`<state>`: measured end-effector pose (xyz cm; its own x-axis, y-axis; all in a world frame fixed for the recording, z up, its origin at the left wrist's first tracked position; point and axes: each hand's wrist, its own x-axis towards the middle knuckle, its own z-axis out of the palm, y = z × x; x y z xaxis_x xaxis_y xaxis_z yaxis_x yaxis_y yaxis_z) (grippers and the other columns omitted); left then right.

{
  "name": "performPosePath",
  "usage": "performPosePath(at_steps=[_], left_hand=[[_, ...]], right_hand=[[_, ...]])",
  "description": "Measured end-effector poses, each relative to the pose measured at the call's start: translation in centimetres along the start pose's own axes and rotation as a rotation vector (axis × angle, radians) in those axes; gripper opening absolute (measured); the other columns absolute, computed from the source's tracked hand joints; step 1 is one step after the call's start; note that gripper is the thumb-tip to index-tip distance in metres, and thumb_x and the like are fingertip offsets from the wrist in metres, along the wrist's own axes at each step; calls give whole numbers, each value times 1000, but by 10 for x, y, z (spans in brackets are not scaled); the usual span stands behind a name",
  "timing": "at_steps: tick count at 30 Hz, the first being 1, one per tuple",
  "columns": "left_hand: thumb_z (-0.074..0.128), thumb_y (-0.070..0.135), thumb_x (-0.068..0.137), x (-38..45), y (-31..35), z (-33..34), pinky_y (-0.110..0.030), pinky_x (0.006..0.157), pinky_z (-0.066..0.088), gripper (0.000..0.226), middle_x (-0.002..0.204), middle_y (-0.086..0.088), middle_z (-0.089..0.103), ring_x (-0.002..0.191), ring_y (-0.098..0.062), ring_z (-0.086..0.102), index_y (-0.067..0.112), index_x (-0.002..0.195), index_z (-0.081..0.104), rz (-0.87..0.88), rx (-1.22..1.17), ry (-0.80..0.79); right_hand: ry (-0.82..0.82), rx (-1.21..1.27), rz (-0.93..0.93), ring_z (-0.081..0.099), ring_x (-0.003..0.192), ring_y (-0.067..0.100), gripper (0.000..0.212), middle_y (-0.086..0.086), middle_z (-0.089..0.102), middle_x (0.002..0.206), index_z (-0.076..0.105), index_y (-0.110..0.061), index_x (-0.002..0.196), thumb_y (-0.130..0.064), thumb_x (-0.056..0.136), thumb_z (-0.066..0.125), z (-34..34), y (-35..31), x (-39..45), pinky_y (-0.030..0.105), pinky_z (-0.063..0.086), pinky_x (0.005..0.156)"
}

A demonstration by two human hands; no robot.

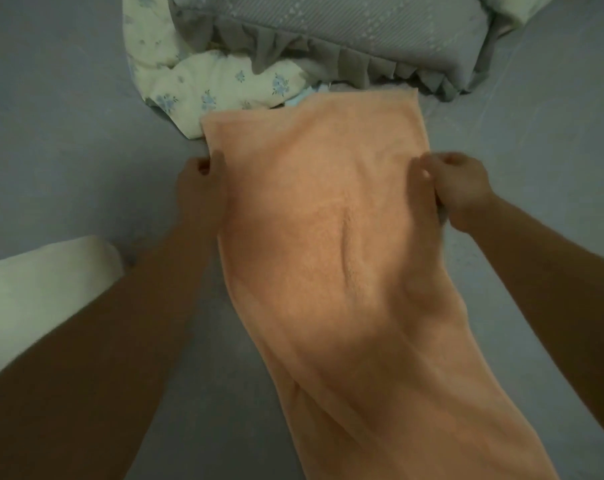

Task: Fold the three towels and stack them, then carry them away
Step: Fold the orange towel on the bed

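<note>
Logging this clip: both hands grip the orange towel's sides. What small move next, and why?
Probably fold the far end back toward the body. The left hand and right hand pinch opposite edges of the towel, which lies long and unfolded on the bed.

Pretty dim and murky overall, with a greenish-grey cast and soft, low contrast. The orange towel (328,237) is the brightest patch, with a soft shadow across its lower half. Both forearms go dark and blurry near the bottom corners, and the wide lens bends the edges.
</note>
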<state>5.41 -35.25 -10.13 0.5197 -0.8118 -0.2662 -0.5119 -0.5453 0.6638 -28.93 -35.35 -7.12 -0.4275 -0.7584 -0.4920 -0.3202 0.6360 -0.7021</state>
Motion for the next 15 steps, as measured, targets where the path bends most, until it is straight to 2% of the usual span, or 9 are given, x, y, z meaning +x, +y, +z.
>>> performPosePath(at_steps=[3, 6, 7, 9, 11, 13, 15], left_hand=[[53, 44, 92, -59, -38, -5, -30, 63, 36, 30, 75, 2, 59, 69, -11, 49, 17, 81, 60, -118, -96, -24], [61, 31, 93, -125, -67, -10, -28, 58, 35, 30, 62, 7, 47, 60, -8, 43, 21, 66, 50, -181, -244, -114], [62, 31, 92, -147, -76, -12, -26, 56, 38, 26, 64, 10, 52, 61, -7, 50, 21, 69, 55, -208, -252, -162], [60, 31, 93, -189, -94, -15, -22, 59, 48, 17, 76, 10, 66, 75, -10, 64, 18, 84, 66, -267, -238, -235], [59, 30, 95, -225, -111, -16, -27, 66, 53, 21, 83, -1, 72, 79, -19, 68, 14, 86, 70, -383, -329, -264], [62, 32, 94, -252, -123, -21, -34, 67, 58, 23, 85, -9, 73, 75, -22, 70, 11, 86, 70, -502, -483, -331], [64, 38, 91, -273, -134, -29, -35, 68, 57, 29, 81, -7, 70, 74, -21, 68, 9, 90, 69, -532, -583, -425]], right_hand=[[-20, 67, 111, 55, 63, 16, 23, 0, 62, 64, 73, -10, 84, -32, 81, 71, -28, 64, -55, 30, 47, 59], [-83, -53, 170, 51, 56, 12, 25, -11, 58, 51, 69, -20, 65, -39, 80, 72, -55, 124, -109, 28, 41, 54], [-106, -97, 182, 52, 55, 13, 27, -10, 59, 50, 67, -22, 62, -40, 81, 71, -62, 140, -126, 28, 41, 54], [-150, -209, 178, 56, 55, 16, 29, -7, 62, 53, 66, -19, 63, -39, 84, 68, -76, 169, -153, 30, 44, 54], [-202, -296, 170, 60, 57, 16, 30, -2, 66, 58, 67, -14, 66, -35, 88, 65, -88, 191, -174, 30, 44, 57], [-243, -326, 177, 56, 53, 11, 34, -2, 64, 55, 64, -10, 64, -30, 91, 63, -100, 207, -189, 29, 42, 57], [-305, -336, 184, 55, 51, 8, 35, -3, 63, 56, 64, -10, 65, -32, 92, 62, -111, 216, -196, 29, 40, 58]])
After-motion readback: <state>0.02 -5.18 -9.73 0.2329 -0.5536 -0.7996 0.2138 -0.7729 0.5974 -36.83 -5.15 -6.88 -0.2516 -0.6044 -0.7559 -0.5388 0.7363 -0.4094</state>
